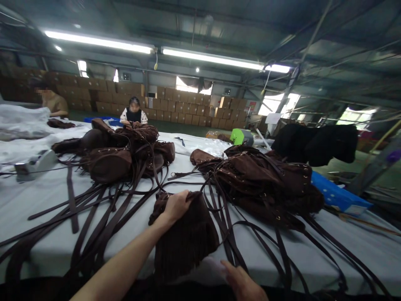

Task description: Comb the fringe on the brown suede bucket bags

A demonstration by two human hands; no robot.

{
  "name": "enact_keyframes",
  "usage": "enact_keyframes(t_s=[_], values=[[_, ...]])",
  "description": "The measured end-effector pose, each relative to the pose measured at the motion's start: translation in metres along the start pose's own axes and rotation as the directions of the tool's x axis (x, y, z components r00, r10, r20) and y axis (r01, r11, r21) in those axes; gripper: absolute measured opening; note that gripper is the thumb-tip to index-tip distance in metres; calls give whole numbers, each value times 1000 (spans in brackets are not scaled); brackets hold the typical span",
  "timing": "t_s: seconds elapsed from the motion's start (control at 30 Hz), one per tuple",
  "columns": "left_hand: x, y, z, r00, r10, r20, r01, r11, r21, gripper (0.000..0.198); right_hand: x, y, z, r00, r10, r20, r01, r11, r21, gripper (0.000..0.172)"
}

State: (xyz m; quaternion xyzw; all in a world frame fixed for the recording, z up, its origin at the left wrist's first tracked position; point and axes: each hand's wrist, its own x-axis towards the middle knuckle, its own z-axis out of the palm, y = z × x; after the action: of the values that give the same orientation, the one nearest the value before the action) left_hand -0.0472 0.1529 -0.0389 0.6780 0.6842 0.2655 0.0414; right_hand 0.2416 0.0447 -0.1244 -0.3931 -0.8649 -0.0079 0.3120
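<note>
My left hand point(176, 207) is closed on the top edge of a dark brown fringed bag point(188, 238), which hangs at the table's near edge with its fringe downward. Low in the view, my right hand point(242, 282) is blurred, its fingers pointing toward the bag's lower right corner. Between that hand and the fringe shows a whitish, soft-looking sheet point(209, 269); whether the fingers grip it is unclear. Long brown straps point(225, 225) lie beside the bag.
Brown bags are heaped on the left point(109, 163) and right point(263, 179) of the white-covered table point(184, 167). A blue box point(338, 192), a green-and-grey device point(241, 137) and a tape dispenser point(37, 163) stand around. Two people sit beyond, before stacked cartons point(178, 106).
</note>
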Motion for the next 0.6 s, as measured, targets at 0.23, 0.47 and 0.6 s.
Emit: enact_keyframes(t_s=[0.23, 0.47, 0.6], values=[[44, 78, -104, 913, 406, 29, -400, 882, 251, 43, 122, -29, -108, 951, -309, -11, 302, 934, -191, 57], [52, 116, -146, 855, 518, -7, -497, 824, 272, 41, 134, -42, -93, 943, -190, 275, 286, 884, -370, 61], [60, 108, -155, 870, 491, -53, -458, 842, 286, 41, 77, -48, -71, 976, -125, 180, 127, 992, 1, 40]])
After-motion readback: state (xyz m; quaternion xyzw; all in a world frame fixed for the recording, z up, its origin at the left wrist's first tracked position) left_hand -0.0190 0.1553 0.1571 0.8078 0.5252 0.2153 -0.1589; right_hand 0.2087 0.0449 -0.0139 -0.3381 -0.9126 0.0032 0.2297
